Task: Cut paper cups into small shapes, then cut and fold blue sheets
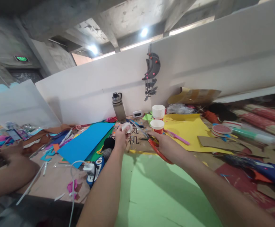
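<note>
My left hand [121, 138] is closed round a small white rounded piece [127, 127], whose exact kind I cannot make out. To its right, my right hand [164, 143] grips scissors [155, 146] with orange-red handles. The blades point up and left toward the white piece; they appear apart from it. Beneath both forearms lies a light green sheet [161, 192]. Just beyond the right hand stand a single red-and-white paper cup [157, 125] and a stack of paper cups [158, 111].
Blue paper [87, 140], yarn balls and a power strip [95, 171] lie on the left. Yellow paper [186, 126] and a blue glue gun [267, 170] are on the right. A bottle [118, 108] stands at the back. Another person's arm [14, 167] rests at far left.
</note>
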{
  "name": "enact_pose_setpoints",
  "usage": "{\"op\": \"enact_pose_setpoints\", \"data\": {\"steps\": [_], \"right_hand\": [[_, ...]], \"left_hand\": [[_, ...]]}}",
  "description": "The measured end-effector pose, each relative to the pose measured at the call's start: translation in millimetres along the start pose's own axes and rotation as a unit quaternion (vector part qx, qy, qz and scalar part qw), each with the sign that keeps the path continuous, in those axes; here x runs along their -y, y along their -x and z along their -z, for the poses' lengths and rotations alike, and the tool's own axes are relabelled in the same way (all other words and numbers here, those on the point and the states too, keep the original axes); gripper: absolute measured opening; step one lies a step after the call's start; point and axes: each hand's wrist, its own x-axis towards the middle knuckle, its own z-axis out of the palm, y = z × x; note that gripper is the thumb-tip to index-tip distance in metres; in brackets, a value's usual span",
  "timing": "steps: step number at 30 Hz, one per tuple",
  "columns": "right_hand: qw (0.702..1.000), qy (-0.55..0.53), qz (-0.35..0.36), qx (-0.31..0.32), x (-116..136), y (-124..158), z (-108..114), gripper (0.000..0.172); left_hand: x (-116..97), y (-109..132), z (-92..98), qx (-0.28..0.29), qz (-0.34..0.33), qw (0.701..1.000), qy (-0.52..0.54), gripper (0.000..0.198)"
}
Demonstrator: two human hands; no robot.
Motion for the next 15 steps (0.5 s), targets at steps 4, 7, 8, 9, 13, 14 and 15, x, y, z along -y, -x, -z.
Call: {"op": "enact_pose_setpoints", "data": {"steps": [4,7,8,9,13,14,15], "right_hand": [[0.99,0.135,0.028,-0.022,-15.3,-10.1,-4.0,0.046],[0.987,0.141,0.046,-0.054,-19.1,-11.2,-6.0,0.044],[0.986,0.146,0.052,-0.063,-18.8,-10.8,-5.8,0.043],[0.985,0.152,0.056,-0.065,-18.1,-10.3,-5.2,0.043],[0.982,0.171,0.053,-0.055,-17.7,-9.7,-3.1,0.041],[0.982,0.173,0.054,-0.053,-18.5,-10.0,-3.3,0.041],[0.982,0.175,0.054,-0.052,-19.5,-10.4,-3.7,0.042]], "left_hand": [[-3.0,-0.6,-0.7,-0.011,0.018,0.998,0.054,0.037],[-4.2,-0.6,0.1,-0.003,0.017,0.998,0.06,0.035],[-4.5,-0.5,0.3,0.004,0.014,0.998,0.061,0.033],[-4.9,-0.2,0.4,0.01,0.009,0.998,0.062,0.032],[-7.2,1.5,-0.5,0.0,0.009,0.997,0.077,0.032],[-8.0,1.9,-0.9,-0.004,0.014,0.996,0.083,0.032],[-8.6,2.3,-1.2,-0.006,0.02,0.996,0.09,0.032]]}}
